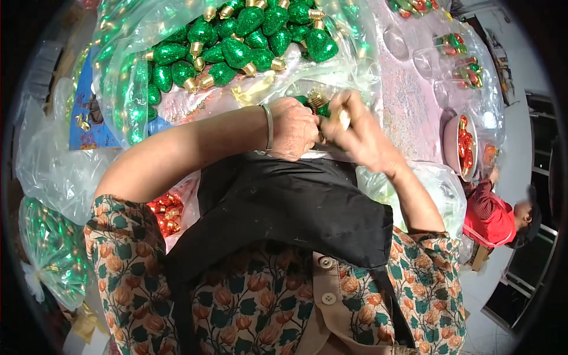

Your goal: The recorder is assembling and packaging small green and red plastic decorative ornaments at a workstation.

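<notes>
Ornament workshop: green glitter bulb ornaments (pixel 238 54) lie heaped on worktable (pixel 405 109); pink basin (pixel 451 145) holds red ornaments (pixel 466 151); tied clear bag (pixel 53 284) holds more green; red-vested co-worker (pixel 490 220) nearby.

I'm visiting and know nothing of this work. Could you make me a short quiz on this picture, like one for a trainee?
1. True or false: the left hand has a bracelet at its wrist.
2. What colour are the glittery bulbs heaped at the top of the picture? A) blue B) green C) white
3. Short answer: which hand is nearer the bowl of red ornaments?

Key:
1. True.
2. B.
3. The right hand.
</notes>
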`<action>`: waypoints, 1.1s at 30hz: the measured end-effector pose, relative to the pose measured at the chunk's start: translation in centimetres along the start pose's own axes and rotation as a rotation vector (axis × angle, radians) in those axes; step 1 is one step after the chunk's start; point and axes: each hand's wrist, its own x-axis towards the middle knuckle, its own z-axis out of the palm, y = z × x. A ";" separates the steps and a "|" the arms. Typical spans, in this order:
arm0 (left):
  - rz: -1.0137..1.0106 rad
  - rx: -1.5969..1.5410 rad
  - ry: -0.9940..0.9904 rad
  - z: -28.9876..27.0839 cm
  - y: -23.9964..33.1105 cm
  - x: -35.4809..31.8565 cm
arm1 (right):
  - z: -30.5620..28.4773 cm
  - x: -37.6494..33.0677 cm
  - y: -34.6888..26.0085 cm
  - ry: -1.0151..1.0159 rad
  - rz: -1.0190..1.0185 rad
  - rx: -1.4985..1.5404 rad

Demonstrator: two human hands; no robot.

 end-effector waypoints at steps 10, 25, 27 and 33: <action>0.035 -0.044 -0.015 -0.3 0.2 0.7 | -1.6 0.7 0.2 -0.003 -0.409 -0.142; 0.102 -0.093 -0.008 -1.1 -0.1 0.0 | -0.1 3.3 0.8 0.067 -0.286 0.176; 0.185 -0.037 0.143 -1.0 0.2 -0.1 | -0.2 3.3 0.8 0.052 -0.241 0.251; 0.229 0.064 0.169 -1.2 0.7 0.2 | -1.1 3.7 1.7 -0.132 -0.307 0.096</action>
